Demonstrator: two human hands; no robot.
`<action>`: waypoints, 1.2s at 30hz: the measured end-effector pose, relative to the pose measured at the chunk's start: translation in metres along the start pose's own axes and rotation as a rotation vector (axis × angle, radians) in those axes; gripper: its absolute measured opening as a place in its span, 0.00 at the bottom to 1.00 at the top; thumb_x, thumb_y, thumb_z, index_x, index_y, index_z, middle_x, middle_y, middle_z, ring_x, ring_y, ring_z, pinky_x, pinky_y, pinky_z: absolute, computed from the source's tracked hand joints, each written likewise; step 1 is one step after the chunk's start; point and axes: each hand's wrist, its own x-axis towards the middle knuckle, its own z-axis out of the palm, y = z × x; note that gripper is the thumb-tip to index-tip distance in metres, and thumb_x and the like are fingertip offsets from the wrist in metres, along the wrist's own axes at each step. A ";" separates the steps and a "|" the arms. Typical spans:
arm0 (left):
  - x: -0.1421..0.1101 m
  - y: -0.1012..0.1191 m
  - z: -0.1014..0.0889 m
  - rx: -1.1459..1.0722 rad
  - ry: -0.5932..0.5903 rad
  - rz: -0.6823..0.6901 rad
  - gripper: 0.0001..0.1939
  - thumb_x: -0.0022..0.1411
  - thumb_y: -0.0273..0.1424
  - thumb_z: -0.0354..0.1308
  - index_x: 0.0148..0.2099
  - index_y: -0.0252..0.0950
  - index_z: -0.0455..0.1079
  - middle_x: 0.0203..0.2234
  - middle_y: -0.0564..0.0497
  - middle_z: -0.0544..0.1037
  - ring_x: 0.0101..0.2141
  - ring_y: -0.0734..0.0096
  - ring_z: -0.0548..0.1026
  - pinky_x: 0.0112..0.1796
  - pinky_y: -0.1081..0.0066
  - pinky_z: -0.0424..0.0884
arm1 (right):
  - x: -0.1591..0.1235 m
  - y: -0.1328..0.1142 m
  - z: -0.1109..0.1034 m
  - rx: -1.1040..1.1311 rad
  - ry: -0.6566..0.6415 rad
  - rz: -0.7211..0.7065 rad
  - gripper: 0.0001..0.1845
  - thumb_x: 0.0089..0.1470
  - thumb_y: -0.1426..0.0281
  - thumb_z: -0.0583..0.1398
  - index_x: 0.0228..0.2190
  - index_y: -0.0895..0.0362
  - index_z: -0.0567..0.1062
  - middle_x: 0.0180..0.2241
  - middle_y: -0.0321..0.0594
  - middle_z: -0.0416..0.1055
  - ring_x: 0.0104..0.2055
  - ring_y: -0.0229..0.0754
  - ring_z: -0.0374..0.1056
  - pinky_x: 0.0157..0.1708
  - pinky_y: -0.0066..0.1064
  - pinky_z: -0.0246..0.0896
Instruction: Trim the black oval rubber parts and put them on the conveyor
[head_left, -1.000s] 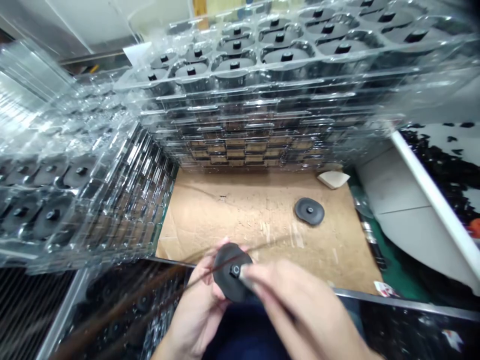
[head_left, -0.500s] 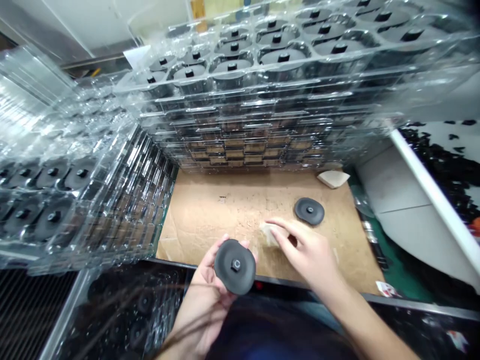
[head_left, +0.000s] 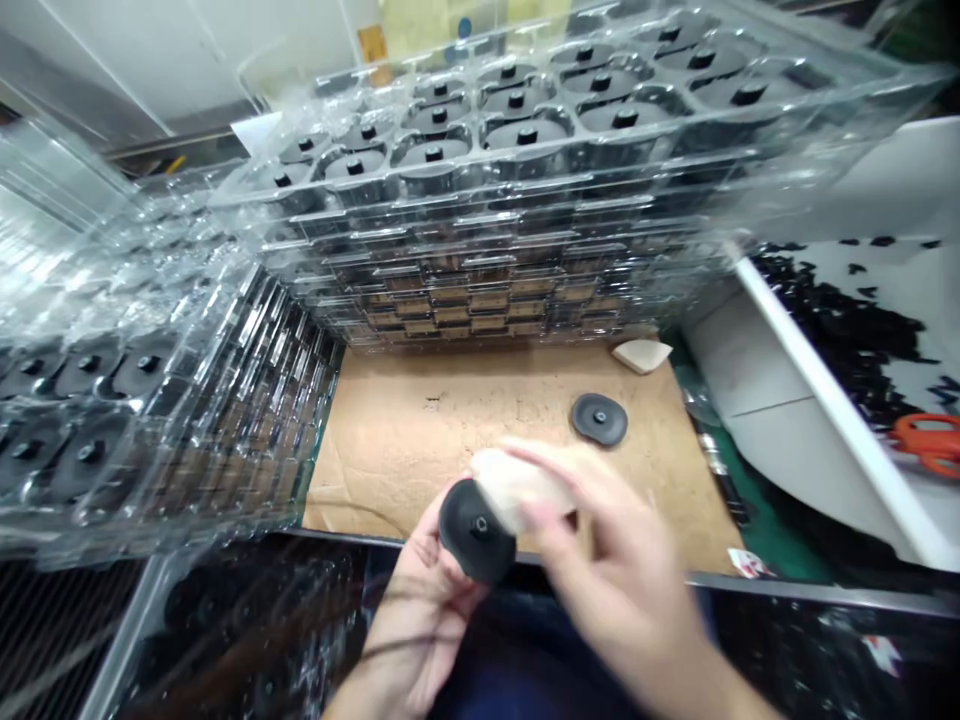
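Observation:
My left hand [head_left: 424,610] cups a black rubber-like disc [head_left: 474,530] with a small central metal-ringed stud, holding it at the near edge of the cardboard. My right hand [head_left: 619,560], blurred by motion, pinches a cream cloth [head_left: 516,488] against the disc's upper edge. The cloth hides part of the disc's face. A second black disc [head_left: 598,419] lies flat on the cardboard sheet [head_left: 397,470], beyond my right hand and not touching it. A folded pale cloth [head_left: 641,355] sits farther back.
Stacks of transparent plastic trays [head_left: 480,230] holding black discs rise behind the cardboard, and another stack [head_left: 150,400] stands to the left. Orange-handled scissors [head_left: 926,445] lie far right beyond a white rail [head_left: 832,400].
My right hand has moved left from the cardboard and now presses the cream cloth onto the disc. The disc in my left hand has tilted slightly. The view has shifted a little.

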 end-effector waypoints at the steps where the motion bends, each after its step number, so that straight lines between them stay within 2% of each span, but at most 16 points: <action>1: -0.001 -0.001 -0.002 0.003 0.002 -0.009 0.26 0.43 0.30 0.67 0.47 0.37 0.70 0.39 0.46 0.78 0.39 0.64 0.76 0.40 0.71 0.71 | 0.002 -0.010 0.003 -0.009 -0.024 -0.080 0.15 0.55 0.73 0.52 0.45 0.57 0.69 0.38 0.41 0.73 0.39 0.41 0.68 0.39 0.31 0.64; 3: -0.001 -0.002 -0.005 0.010 0.028 -0.022 0.20 0.46 0.28 0.65 0.45 0.39 0.71 0.38 0.48 0.79 0.40 0.66 0.75 0.40 0.73 0.70 | 0.001 -0.021 0.008 -0.019 -0.169 -0.156 0.15 0.54 0.76 0.50 0.42 0.59 0.70 0.33 0.41 0.73 0.33 0.40 0.68 0.35 0.32 0.64; 5: -0.001 -0.002 -0.008 0.008 0.049 -0.005 0.19 0.46 0.27 0.64 0.44 0.42 0.72 0.40 0.50 0.78 0.41 0.66 0.75 0.40 0.73 0.70 | 0.002 -0.024 0.012 -0.016 -0.360 -0.154 0.13 0.54 0.77 0.50 0.38 0.58 0.72 0.30 0.38 0.72 0.30 0.39 0.67 0.33 0.31 0.63; 6: -0.001 -0.003 -0.008 0.014 0.046 0.000 0.19 0.46 0.26 0.65 0.43 0.42 0.73 0.39 0.51 0.78 0.40 0.66 0.75 0.40 0.73 0.71 | 0.003 -0.024 0.013 -0.028 -0.405 -0.147 0.13 0.54 0.78 0.50 0.37 0.57 0.72 0.31 0.37 0.72 0.30 0.38 0.67 0.33 0.31 0.63; 9: -0.003 -0.001 -0.003 0.024 0.001 -0.032 0.13 0.44 0.28 0.66 0.37 0.39 0.75 0.31 0.51 0.79 0.37 0.65 0.75 0.40 0.70 0.71 | 0.007 -0.024 0.013 -0.116 -0.255 -0.154 0.14 0.56 0.76 0.48 0.39 0.59 0.71 0.33 0.41 0.72 0.33 0.42 0.67 0.35 0.35 0.62; 11: -0.005 0.003 0.001 0.002 -0.044 -0.050 0.13 0.42 0.29 0.68 0.35 0.40 0.76 0.31 0.52 0.79 0.37 0.66 0.75 0.42 0.69 0.70 | 0.004 -0.025 0.010 -0.110 -0.163 -0.200 0.15 0.57 0.75 0.48 0.41 0.59 0.71 0.33 0.41 0.73 0.33 0.42 0.68 0.36 0.35 0.62; 14: -0.008 0.010 0.007 -0.006 -0.084 -0.060 0.23 0.35 0.29 0.71 0.39 0.42 0.75 0.37 0.52 0.79 0.39 0.67 0.75 0.42 0.73 0.69 | -0.006 -0.024 -0.004 -0.051 -0.272 -0.182 0.14 0.56 0.76 0.49 0.39 0.55 0.71 0.31 0.37 0.74 0.30 0.38 0.69 0.33 0.28 0.63; 17: -0.007 0.013 0.011 0.005 -0.074 -0.081 0.24 0.31 0.27 0.72 0.37 0.40 0.76 0.35 0.52 0.80 0.36 0.70 0.75 0.38 0.76 0.70 | -0.007 -0.022 -0.019 -0.164 -0.295 -0.117 0.14 0.53 0.78 0.51 0.39 0.56 0.71 0.29 0.37 0.73 0.28 0.38 0.67 0.30 0.29 0.61; 19: -0.007 0.012 0.014 -0.007 -0.076 -0.093 0.22 0.32 0.27 0.71 0.35 0.41 0.76 0.33 0.53 0.80 0.35 0.69 0.76 0.38 0.75 0.70 | 0.001 -0.019 -0.021 -0.210 -0.253 -0.231 0.15 0.54 0.78 0.51 0.40 0.56 0.72 0.27 0.38 0.72 0.26 0.39 0.64 0.29 0.31 0.59; 21: -0.009 0.011 0.014 0.023 -0.067 -0.094 0.19 0.37 0.28 0.70 0.36 0.41 0.76 0.34 0.54 0.80 0.36 0.69 0.75 0.40 0.75 0.69 | 0.011 -0.014 -0.019 -0.113 -0.245 -0.373 0.16 0.55 0.77 0.49 0.39 0.54 0.74 0.25 0.37 0.71 0.26 0.38 0.63 0.29 0.31 0.57; 22: -0.011 0.012 0.014 0.048 -0.072 -0.094 0.18 0.38 0.29 0.69 0.37 0.41 0.76 0.34 0.54 0.80 0.37 0.68 0.75 0.40 0.75 0.68 | 0.016 -0.009 -0.017 -0.041 -0.247 -0.384 0.16 0.56 0.76 0.49 0.38 0.54 0.74 0.26 0.36 0.72 0.27 0.37 0.64 0.30 0.31 0.58; 23: -0.012 0.013 0.013 0.066 -0.082 -0.093 0.20 0.38 0.30 0.69 0.38 0.41 0.76 0.35 0.54 0.80 0.38 0.67 0.75 0.41 0.75 0.68 | 0.019 -0.004 -0.016 0.013 -0.241 -0.335 0.16 0.57 0.76 0.49 0.38 0.53 0.74 0.28 0.36 0.72 0.29 0.37 0.65 0.32 0.30 0.59; 25: -0.016 0.016 0.010 0.068 -0.113 -0.094 0.25 0.36 0.33 0.70 0.42 0.41 0.74 0.39 0.52 0.79 0.40 0.63 0.75 0.41 0.73 0.68 | 0.017 0.010 -0.012 0.040 -0.194 -0.096 0.14 0.58 0.74 0.51 0.40 0.53 0.74 0.33 0.36 0.74 0.34 0.37 0.68 0.34 0.28 0.62; 28: -0.019 0.019 0.004 0.021 -0.142 -0.113 0.30 0.34 0.35 0.71 0.45 0.43 0.73 0.45 0.48 0.76 0.42 0.59 0.75 0.42 0.69 0.69 | -0.003 0.033 -0.007 0.031 -0.174 0.206 0.12 0.56 0.68 0.54 0.40 0.53 0.74 0.39 0.39 0.74 0.41 0.42 0.70 0.35 0.29 0.67; 33: -0.014 0.018 -0.001 -0.002 -0.186 -0.127 0.31 0.33 0.35 0.71 0.45 0.41 0.72 0.46 0.46 0.75 0.44 0.56 0.74 0.40 0.70 0.71 | -0.043 0.061 -0.002 0.074 -0.350 0.320 0.13 0.56 0.66 0.53 0.40 0.53 0.75 0.39 0.40 0.75 0.41 0.44 0.72 0.35 0.32 0.70; 36: -0.011 0.015 0.001 -0.022 -0.202 -0.153 0.29 0.36 0.34 0.70 0.46 0.41 0.72 0.44 0.46 0.77 0.43 0.56 0.75 0.39 0.70 0.72 | -0.042 0.057 -0.011 0.031 -0.271 0.368 0.13 0.56 0.66 0.52 0.38 0.55 0.75 0.37 0.41 0.76 0.38 0.45 0.72 0.32 0.31 0.70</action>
